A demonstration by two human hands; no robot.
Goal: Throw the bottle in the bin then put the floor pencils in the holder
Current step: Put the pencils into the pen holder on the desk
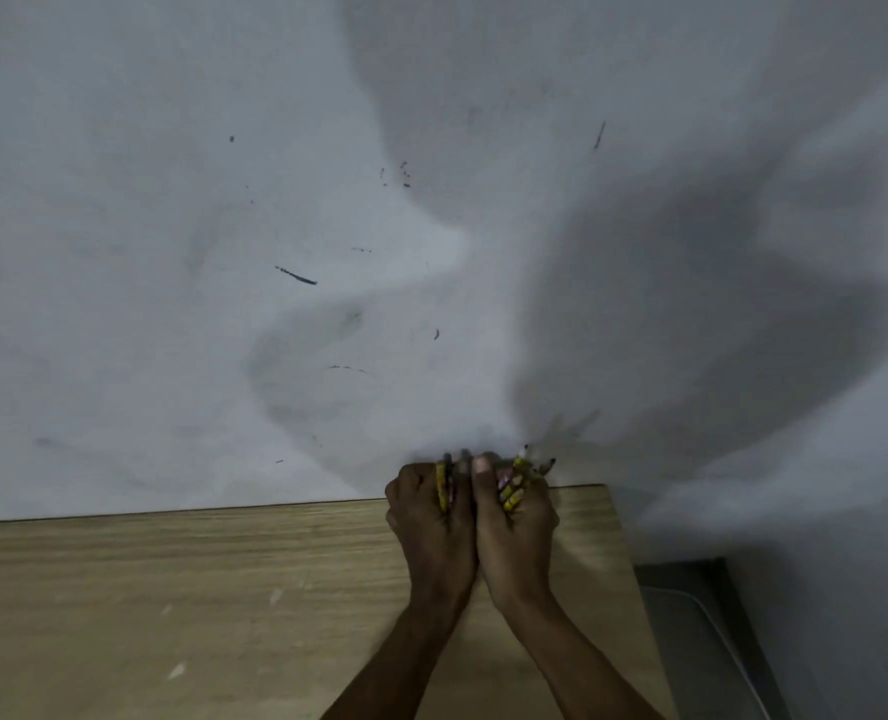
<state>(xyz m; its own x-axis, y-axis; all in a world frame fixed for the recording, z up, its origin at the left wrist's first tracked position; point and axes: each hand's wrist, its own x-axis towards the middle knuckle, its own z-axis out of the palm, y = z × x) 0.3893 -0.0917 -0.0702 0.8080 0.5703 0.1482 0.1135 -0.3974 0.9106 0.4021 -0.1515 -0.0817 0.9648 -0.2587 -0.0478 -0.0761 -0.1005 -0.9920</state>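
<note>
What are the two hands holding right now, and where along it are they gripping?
Each hand grips yellow pencils around their middles: the left hand holds a few, the right hand a bunch with tips poking out above.

A: One view only, head-worn, wide-angle. Looks forward and slightly down; a scuffed pale grey wall [223, 200] fills the upper two thirds.

B: How near?

A: Close. The light wood-grain tabletop [171, 589] runs off the bottom edge, its far edge meeting the wall. Both forearms enter from the bottom; left hand [431, 522] and right hand [517, 527] sit low, right of centre.

B: Overlap with another view?

A: None; single camera.
</note>
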